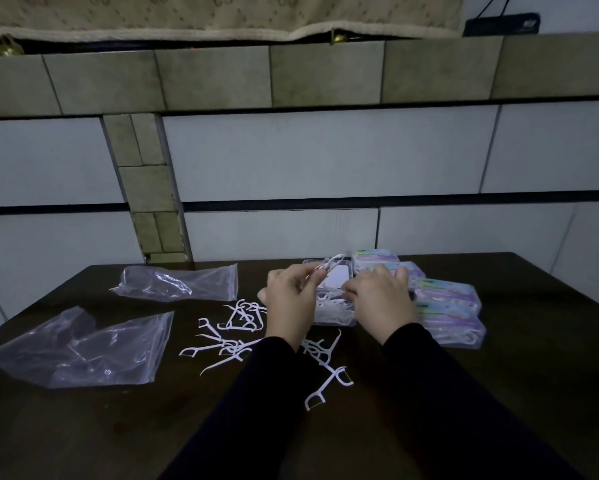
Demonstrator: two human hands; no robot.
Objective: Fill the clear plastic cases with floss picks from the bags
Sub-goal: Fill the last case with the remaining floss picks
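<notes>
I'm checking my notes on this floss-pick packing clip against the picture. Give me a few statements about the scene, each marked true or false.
1. The left hand holds floss picks above the open clear case. True.
2. Both plastic bags lie to the right of the case. False: the two bags lie to its left.
3. Loose floss picks are scattered on the dark table. True.
4. The labelled cases are stacked to the left of the hands. False: they sit to the right, beyond the right hand.

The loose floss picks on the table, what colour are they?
White, against the dark table; the head view shows the floss picks clearly.
</notes>
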